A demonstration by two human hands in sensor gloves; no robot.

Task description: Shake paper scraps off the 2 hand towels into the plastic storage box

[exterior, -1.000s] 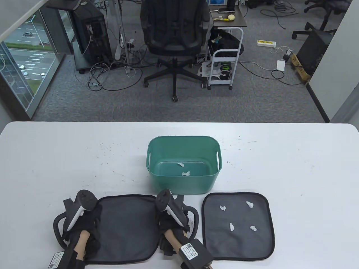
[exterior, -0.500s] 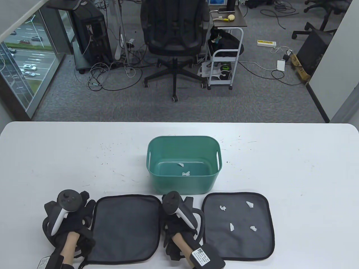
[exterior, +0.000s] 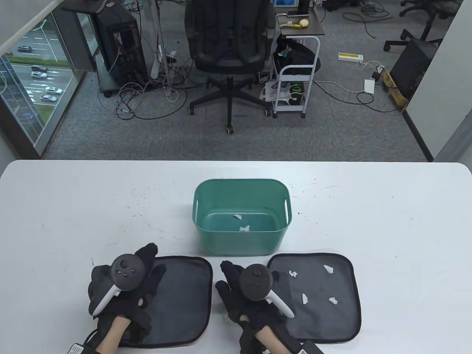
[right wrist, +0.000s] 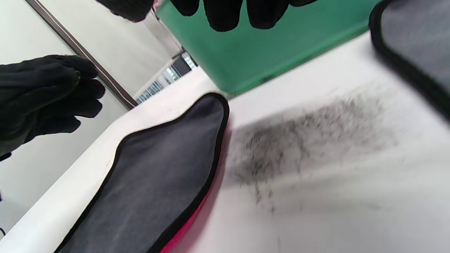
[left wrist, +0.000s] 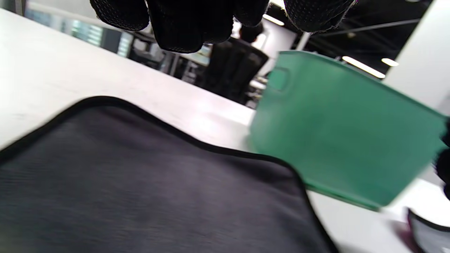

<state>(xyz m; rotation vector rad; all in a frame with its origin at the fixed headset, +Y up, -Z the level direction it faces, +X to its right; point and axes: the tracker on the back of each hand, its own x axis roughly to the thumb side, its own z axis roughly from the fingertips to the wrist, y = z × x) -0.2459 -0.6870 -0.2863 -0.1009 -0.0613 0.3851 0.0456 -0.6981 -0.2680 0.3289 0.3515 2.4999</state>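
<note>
Two dark grey hand towels with black edging lie flat on the white table in front of a green plastic storage box (exterior: 241,239). The left towel (exterior: 184,295) shows no scraps. The right towel (exterior: 324,317) carries several white paper scraps (exterior: 304,298). Two scraps (exterior: 244,228) lie inside the box. My left hand (exterior: 147,265) is spread over the left towel's left part, fingers straight. My right hand (exterior: 228,280) hovers over the gap between the towels, its fingers straight and holding nothing. In the right wrist view its fingertips (right wrist: 225,10) hang above bare table between both towels.
The box (left wrist: 337,140) stands just beyond the left towel (left wrist: 140,182). A smear of dark lint (right wrist: 309,140) marks the table between the towels. Beyond the table's far edge stand an office chair (exterior: 228,44) and a white cart (exterior: 295,84) on the floor.
Both hands let go of the left towel's side edges and moved right with fingers straightened. The left hand now lies over that towel; the right hand has shifted towards the right towel.
</note>
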